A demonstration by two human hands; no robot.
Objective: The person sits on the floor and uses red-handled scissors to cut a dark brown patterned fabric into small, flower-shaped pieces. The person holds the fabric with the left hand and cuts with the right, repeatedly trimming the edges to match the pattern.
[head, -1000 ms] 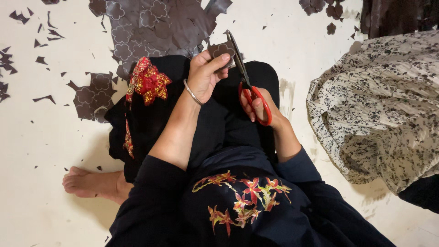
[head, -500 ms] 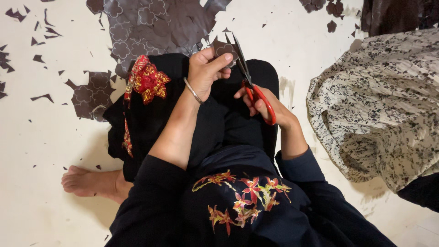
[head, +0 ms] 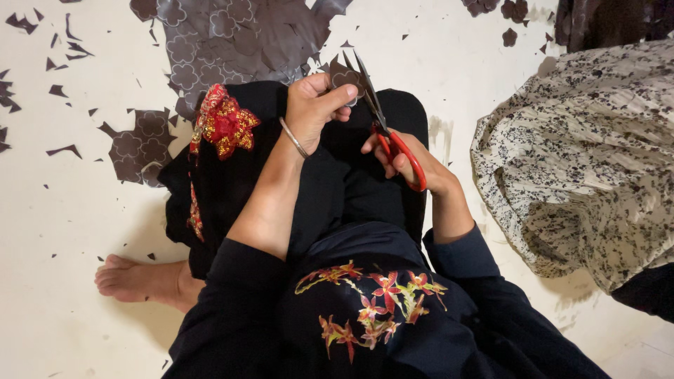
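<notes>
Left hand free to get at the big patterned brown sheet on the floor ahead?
Probably not as is: the left hand pinches a small brown cutout at the scissors. The sheet lies just beyond the knee, nothing between them.

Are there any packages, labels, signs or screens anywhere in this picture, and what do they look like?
None in view: only dark patterned sheet and its scraps on the pale floor, red-handled scissors in the right hand, a small dark piece in the left hand, and speckled cloth.
</notes>
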